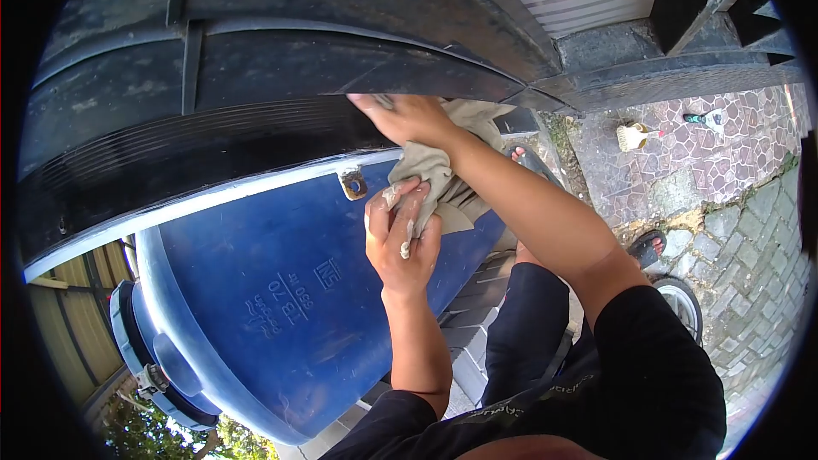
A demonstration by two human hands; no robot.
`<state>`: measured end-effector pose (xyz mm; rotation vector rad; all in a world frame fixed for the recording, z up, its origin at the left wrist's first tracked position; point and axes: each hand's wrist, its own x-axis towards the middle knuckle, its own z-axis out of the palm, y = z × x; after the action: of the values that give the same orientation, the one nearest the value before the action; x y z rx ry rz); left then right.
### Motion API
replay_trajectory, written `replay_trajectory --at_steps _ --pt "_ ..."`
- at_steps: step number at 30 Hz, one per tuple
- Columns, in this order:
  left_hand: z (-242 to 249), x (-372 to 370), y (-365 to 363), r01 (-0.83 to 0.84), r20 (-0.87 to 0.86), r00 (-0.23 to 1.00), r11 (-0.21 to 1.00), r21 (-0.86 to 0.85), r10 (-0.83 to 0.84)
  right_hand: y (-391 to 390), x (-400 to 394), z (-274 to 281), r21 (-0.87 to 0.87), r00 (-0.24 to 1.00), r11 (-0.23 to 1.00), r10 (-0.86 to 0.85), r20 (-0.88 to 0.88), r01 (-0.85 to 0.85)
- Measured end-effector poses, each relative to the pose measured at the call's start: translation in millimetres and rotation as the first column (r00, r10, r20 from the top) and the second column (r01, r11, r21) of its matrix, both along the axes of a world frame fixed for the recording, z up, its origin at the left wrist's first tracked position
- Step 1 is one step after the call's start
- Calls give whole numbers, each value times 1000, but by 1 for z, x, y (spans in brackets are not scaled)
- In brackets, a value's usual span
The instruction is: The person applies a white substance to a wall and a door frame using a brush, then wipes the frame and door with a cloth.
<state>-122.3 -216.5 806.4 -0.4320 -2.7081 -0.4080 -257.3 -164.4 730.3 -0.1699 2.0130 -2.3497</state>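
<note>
My left hand (402,234) is closed around a crumpled beige-grey rag (426,175). Whitish paste is smeared over its fingers. Above and to the right, my right hand (409,119) reaches across to the black ridged beam (256,128). Its fingertips are blurred and partly cut off by the beam's edge, and a small greyish bit shows between them. Part of the rag lies behind the right wrist. A white-painted strip (230,193) runs along the beam's underside, with a rusty metal tab (353,185) with a hole projecting from it beside the left hand.
A large blue plastic drum (281,290) with embossed lettering lies below the beam. Dark metal panels (324,60) fill the top. On the stone paving at right are a small tub (632,137) and a dark-handled scraper-like tool (705,120). A wheel (680,307) stands by my sandalled foot (648,249).
</note>
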Motion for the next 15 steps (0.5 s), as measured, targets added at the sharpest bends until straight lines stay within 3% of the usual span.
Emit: replay_trajectory --at_steps 1,2,4,5,6,8,12,15 --pt "-5 -1 -7 33 12 999 997 -63 -33 -16 -2 -31 24 990 991 -132 -46 133" --pt "-11 0 -12 31 11 999 997 -69 -30 -12 3 -45 115 985 993 -39 168 20" --pt "-29 1 -19 -3 145 989 1000 -30 7 -17 6 -87 177 958 984 -78 276 29" --pt "-39 1 -22 -13 216 976 998 -67 27 -17 3 -107 212 931 973 8 366 -91" --pt "-52 3 -22 -57 283 957 998 -20 60 -12 1 -121 214 928 973 5 372 -91" --pt "-72 4 -17 -75 332 939 996 -50 87 -5 2 -142 260 822 910 133 553 -323" --pt "-111 5 -20 -145 451 882 989 -14 135 -3 2 -172 260 757 895 118 643 -361" --pt "-114 9 -18 -136 441 891 990 35 107 -9 -2 -160 237 812 954 10 584 -182"
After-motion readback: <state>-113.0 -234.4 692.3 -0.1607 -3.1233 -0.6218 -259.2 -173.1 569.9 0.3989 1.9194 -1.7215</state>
